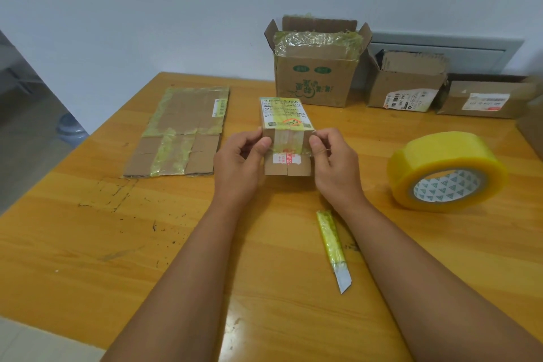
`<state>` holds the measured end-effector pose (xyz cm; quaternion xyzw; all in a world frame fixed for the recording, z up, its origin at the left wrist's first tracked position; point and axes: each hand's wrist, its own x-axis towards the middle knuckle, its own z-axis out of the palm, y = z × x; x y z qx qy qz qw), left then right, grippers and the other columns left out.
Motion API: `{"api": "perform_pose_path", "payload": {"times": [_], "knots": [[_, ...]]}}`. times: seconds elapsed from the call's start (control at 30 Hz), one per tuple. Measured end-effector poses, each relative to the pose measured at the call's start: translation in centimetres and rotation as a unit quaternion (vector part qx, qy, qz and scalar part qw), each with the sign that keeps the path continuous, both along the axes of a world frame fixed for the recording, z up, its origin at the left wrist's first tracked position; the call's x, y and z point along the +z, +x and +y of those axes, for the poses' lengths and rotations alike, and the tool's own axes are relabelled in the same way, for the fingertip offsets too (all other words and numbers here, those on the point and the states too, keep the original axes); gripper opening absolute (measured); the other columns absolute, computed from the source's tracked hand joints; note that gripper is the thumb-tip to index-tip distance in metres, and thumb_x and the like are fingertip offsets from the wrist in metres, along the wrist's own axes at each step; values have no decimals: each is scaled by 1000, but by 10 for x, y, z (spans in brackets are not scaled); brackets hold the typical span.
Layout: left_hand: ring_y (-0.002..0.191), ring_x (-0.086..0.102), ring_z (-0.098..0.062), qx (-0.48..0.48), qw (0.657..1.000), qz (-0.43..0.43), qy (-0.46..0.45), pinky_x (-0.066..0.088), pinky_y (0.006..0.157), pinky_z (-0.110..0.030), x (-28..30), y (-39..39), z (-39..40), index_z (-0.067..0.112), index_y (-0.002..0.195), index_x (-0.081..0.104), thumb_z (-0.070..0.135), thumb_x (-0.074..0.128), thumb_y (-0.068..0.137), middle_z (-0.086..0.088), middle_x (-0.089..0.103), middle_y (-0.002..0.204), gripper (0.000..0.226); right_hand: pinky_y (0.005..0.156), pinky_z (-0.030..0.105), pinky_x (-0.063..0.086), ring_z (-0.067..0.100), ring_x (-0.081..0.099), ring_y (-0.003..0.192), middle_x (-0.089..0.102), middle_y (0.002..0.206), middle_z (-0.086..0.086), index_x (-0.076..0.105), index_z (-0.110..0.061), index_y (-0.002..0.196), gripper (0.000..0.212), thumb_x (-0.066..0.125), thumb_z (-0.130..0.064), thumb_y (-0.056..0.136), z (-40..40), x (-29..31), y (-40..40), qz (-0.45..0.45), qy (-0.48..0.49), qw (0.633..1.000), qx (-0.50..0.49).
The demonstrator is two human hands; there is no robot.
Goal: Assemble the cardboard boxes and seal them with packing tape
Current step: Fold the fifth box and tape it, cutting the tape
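small taped cardboard box (pixel 286 138) at the middle of the wooden tabletop (pixel 88 229), left hand (pixel 239 160) and right hand (pixel 333 160) pinching its 2 near corners — tape roll (pixel 446 170) to the right, utility knife (pixel 333 248) near the right forearm, flattened cardboard (pixel 182 132) to the left

Perhaps four boxes (pixel 286 138), one flattened carton (pixel 182 132), one tape roll (pixel 446 170), one knife (pixel 333 247)

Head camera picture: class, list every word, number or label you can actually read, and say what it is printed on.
"S07-P80": white label on the middle open box, roughly as it reads.
Green print on the tall open box: too blurred.
Labels on the small box held in the left hand and right hand: too small.
Labels on the right box and flattened cardboard: unreadable.
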<state>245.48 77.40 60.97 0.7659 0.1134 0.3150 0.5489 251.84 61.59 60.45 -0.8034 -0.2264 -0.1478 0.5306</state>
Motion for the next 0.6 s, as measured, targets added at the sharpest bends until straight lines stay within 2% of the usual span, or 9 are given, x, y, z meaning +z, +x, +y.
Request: {"api": "perform_pose_path", "payload": {"times": [0.13,0.37,0.43,0.5,0.57,0.6], "knots": [[100,68,-16,0,1000,3,-26,56,88,-34,0,1,2,8,111,72,15,65,94,-3,72,106,19,64,31,51,8,60,83,63,90,-7,58,-13,101,12,48,-18,104,0,0,0,-4,6,1000,12],[91,68,-11,3,999,-20,-38,54,80,-25,1,1,0,11,103,72,10,63,96,5,72,93,12,64,43,52,14,62,81,64,87,-5,58,-16,96,9,52,-20,102,1,0,-2,-12,21,1000,9],[89,67,-6,10,999,-23,-33,54,79,-23,2,0,-2,14,102,72,10,62,96,11,71,91,11,64,39,52,12,61,80,63,85,-8,59,-17,96,8,54,-20,101,2,1,-3,-13,23,1000,5],[86,66,-2,24,999,-30,-27,53,78,-21,1,1,-3,17,99,71,11,62,97,15,70,89,11,64,30,51,6,60,80,62,85,-13,59,-18,98,4,57,-20,100,4,3,-5,-2,38,999,6],[88,66,-4,44,998,-33,-24,53,79,-25,-1,2,-4,17,99,71,14,62,97,15,70,90,10,66,20,50,1,60,80,62,86,-14,57,-19,101,5,60,-21,98,6,5,-6,22,65,998,3],[90,66,-7,52,998,-32,-24,54,81,-29,-3,2,-5,15,100,72,16,62,97,11,71,92,11,65,20,50,1,60,79,62,85,-13,55,-19,100,7,61,-23,98,7,5,-6,29,77,997,-4]]}}
